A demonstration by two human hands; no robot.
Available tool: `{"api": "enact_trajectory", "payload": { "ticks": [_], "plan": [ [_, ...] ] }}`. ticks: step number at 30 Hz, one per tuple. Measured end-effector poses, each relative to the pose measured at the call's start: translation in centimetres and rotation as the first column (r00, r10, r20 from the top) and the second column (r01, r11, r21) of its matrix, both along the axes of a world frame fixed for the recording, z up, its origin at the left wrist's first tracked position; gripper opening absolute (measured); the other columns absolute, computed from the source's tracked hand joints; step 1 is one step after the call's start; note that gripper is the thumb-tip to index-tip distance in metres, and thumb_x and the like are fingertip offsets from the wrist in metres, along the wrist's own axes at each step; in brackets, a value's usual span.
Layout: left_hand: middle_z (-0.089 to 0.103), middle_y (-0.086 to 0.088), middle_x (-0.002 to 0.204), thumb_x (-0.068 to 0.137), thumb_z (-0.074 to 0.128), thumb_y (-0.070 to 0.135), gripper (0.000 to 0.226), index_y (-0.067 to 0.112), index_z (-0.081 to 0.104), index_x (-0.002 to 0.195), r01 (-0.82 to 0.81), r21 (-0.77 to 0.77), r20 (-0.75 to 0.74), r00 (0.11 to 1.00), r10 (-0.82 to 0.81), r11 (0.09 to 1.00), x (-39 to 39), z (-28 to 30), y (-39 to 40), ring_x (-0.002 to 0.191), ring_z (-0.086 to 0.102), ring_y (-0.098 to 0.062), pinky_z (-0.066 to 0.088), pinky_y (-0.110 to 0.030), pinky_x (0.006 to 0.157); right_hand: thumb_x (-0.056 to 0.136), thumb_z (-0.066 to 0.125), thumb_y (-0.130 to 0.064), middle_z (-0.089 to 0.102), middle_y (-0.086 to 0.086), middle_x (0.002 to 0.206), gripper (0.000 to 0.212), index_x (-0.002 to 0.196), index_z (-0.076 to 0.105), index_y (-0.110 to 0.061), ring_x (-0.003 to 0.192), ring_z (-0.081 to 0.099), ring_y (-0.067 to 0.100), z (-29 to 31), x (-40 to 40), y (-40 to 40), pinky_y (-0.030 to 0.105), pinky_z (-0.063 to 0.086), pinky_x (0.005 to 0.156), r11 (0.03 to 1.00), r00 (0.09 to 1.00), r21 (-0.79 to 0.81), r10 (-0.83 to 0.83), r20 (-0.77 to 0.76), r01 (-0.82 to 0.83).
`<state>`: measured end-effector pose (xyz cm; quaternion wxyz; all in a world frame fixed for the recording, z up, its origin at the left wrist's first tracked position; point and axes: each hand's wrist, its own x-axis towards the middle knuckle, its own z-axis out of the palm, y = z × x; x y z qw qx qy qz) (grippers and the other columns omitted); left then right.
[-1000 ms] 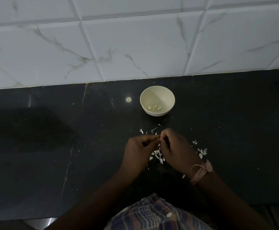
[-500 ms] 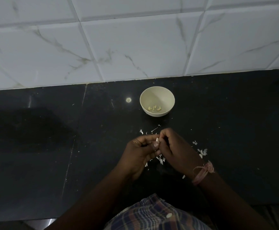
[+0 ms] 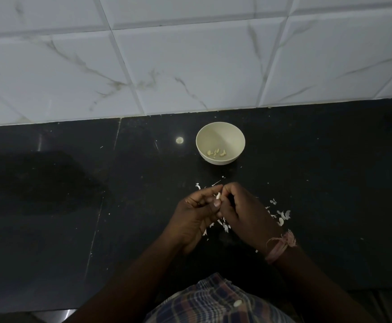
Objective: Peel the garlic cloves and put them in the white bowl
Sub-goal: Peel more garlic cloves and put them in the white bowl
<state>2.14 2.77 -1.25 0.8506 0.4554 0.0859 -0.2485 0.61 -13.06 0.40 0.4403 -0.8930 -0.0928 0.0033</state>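
Presently, items listed by size, placed from the hands.

Tiled wall [image 3: 190, 66]: white, marble-veined, well beyond both hands.

Surface [image 3: 50, 206]: black, polished stone; carries everything below.

Left hand [image 3: 196, 214]: fingers curled, thumb and forefinger pinching a garlic clove; thumbnail shows just below the clove.

Right hand [image 3: 244, 212]: fingertips closed on the same clove from the other side, touching the left hand's fingertips; a pink thread band [image 3: 280, 247] sits at its wrist.

White bowl [image 3: 220, 142]: just beyond the fingertips, apart from them; several peeled cloves [image 3: 216, 153] lie at its bottom.

Peel scraps [image 3: 281, 216]: pale flakes scattered beneath and to the right of the hands, a few beyond the left fingertips.

Garlic clove [image 3: 218, 196]: small, pale, held between the two hands above the surface; whether skin remains is too small to tell.

Step in hand, judged: stripping skin. Best done by holding the clove firm with the left hand while the right nails lift skin from one end, letting flakes fall clear of the bowl.

Change from half a second earlier: the left hand has turned slightly more palm-up; bowl, scraps and grasp are unchanged.
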Motion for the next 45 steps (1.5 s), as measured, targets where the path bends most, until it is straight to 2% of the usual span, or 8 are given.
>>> {"api": "enact_trajectory", "payload": {
  "ticks": [6, 16, 22, 26, 35, 38, 42, 45],
  "plan": [
    [0.071, -0.016, 0.101, 0.079, 0.073, 0.004, 0.028, 0.003, 0.073, 0.107, -0.011, 0.077, 0.023, 1.0, 0.009, 0.997, 0.0, 0.2, 0.3, 0.09, 0.071, -0.024, 0.06, -0.031, 0.073, 0.099, 0.057, -0.017, 0.057, -0.01, 0.089, 0.003, 0.101, 0.055, -0.015, 0.084, 0.055, 0.001, -0.1, 0.0, 0.0, 0.01, 0.039, 0.064, 1.0, 0.999, -0.005, -0.028, -0.029, 0.028],
    [0.073, -0.014, 0.099, 0.086, 0.064, 0.011, 0.03, -0.001, 0.071, 0.113, -0.058, -0.055, -0.119, 0.992, 0.051, 0.997, -0.2, 0.8, -0.3, 0.087, 0.07, -0.017, 0.06, -0.025, 0.077, 0.095, 0.06, -0.012, 0.057, -0.01, 0.083, 0.007, 0.095, 0.055, -0.017, 0.077, 0.057, 0.003, 0.3, -0.3, -0.4, 0.011, 0.039, 0.063, 0.998, 0.998, 0.039, -0.048, -0.031, 0.049],
    [0.073, -0.014, 0.096, 0.084, 0.068, 0.008, 0.028, -0.001, 0.073, 0.11, -0.132, -0.048, -0.179, 0.976, 0.122, 0.99, -0.3, 0.6, -0.2, 0.08, 0.071, -0.016, 0.06, -0.023, 0.072, 0.084, 0.073, -0.007, 0.068, -0.006, 0.084, 0.021, 0.084, 0.061, -0.024, 0.078, 0.067, 0.012, 0.0, -0.2, -0.3, 0.034, 0.057, 0.072, 0.919, 0.951, 0.244, -0.292, -0.102, 0.309],
    [0.076, -0.016, 0.102, 0.081, 0.07, 0.006, 0.028, 0.003, 0.076, 0.107, -0.149, 0.011, -0.119, 0.982, 0.149, 0.989, -0.7, 0.5, -0.2, 0.087, 0.074, -0.019, 0.06, -0.025, 0.075, 0.089, 0.068, -0.005, 0.074, -0.01, 0.086, 0.022, 0.095, 0.073, -0.026, 0.08, 0.069, 0.004, 0.5, 0.0, 0.5, 0.028, 0.057, 0.075, 0.907, 0.94, 0.258, -0.296, -0.167, 0.332],
    [0.076, -0.019, 0.107, 0.092, 0.066, -0.001, 0.023, 0.013, 0.082, 0.1, -0.178, 0.184, 0.108, 0.981, 0.161, 0.967, -1.3, 0.9, -0.4, 0.102, 0.074, -0.031, 0.06, -0.032, 0.085, 0.085, 0.076, -0.02, 0.07, -0.01, 0.091, 0.007, 0.088, 0.077, -0.026, 0.085, 0.067, 0.002, 0.9, 0.0, 1.6, 0.022, 0.054, 0.077, 0.896, 0.92, 0.22, -0.355, -0.165, 0.385],
    [0.076, -0.02, 0.108, 0.092, 0.066, -0.002, 0.021, 0.006, 0.079, 0.105, -0.201, 0.202, 0.148, 0.974, 0.173, 0.959, -1.3, 0.8, -0.4, 0.104, 0.073, -0.034, 0.06, -0.035, 0.088, 0.086, 0.075, -0.015, 0.072, -0.008, 0.087, 0.008, 0.084, 0.077, -0.023, 0.082, 0.067, 0.002, 1.1, -0.2, 1.7, 0.018, 0.053, 0.074, 0.9, 0.932, 0.253, -0.316, -0.177, 0.354],
    [0.077, -0.017, 0.107, 0.092, 0.065, -0.003, 0.022, 0.002, 0.076, 0.111, -0.177, 0.242, 0.197, 0.972, 0.13, 0.954, -1.5, 1.3, -0.3, 0.105, 0.074, -0.033, 0.06, -0.038, 0.09, 0.086, 0.074, -0.02, 0.073, -0.004, 0.084, 0.003, 0.085, 0.072, -0.022, 0.078, 0.068, 0.007, 0.8, -0.1, 1.8, 0.026, 0.055, 0.071, 0.896, 0.928, 0.27, -0.296, -0.227, 0.352],
    [0.078, -0.013, 0.106, 0.093, 0.065, -0.001, 0.023, 0.002, 0.076, 0.113, -0.165, 0.292, 0.23, 0.968, 0.098, 0.942, -1.6, 1.7, -0.5, 0.103, 0.074, -0.03, 0.06, -0.036, 0.09, 0.087, 0.073, -0.017, 0.068, -0.006, 0.076, 0.007, 0.083, 0.07, -0.021, 0.069, 0.062, 0.002, 0.8, -0.1, 1.8, 0.016, 0.047, 0.063, 0.904, 0.931, 0.255, -0.292, -0.22, 0.344]
  ]
}}
